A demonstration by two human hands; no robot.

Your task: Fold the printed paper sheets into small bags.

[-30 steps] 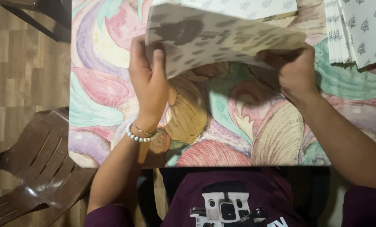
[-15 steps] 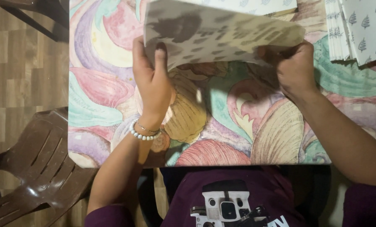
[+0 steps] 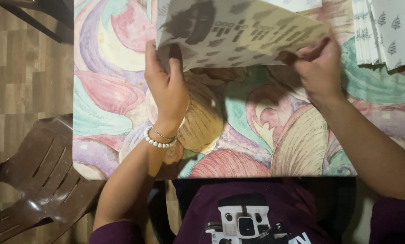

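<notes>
a sheet of patterned paper (image 3: pixel 238 31), pale with grey printed marks and a large dark blotch near its left end, is lifted above the far part of the table and held between my two hands, its near edge sagging a little in the middle. my left hand (image 3: pixel 166 86) grips the sheet's lower left corner, thumb and fingers closed on the paper, with the fingertips pressed against its underside. my right hand (image 3: pixel 317 72) pinches the sheet's lower right edge, fingers curled shut around it. a string of white beads and a thin chain sit as a bracelet (image 3: pixel 159 139) on my left wrist. below the paper lies the table (image 3: pixel 238 135), covered in a cloth with swirling pastel shapes in pink, teal, purple and tan. at the far right corner of the table, just beside my right hand, rests a stack of white paper (image 3: pixel 388 31) printed with small dark leaf or tree shapes, its edges fanned slightly. my purple shirt (image 3: pixel 256 212) with a white print shows at the bottom, close against the table's near edge. to my left stands a brown plastic chair (image 3: pixel 35 180) with slots in its seat, on a wooden floor (image 3: pixel 26 68).
</notes>
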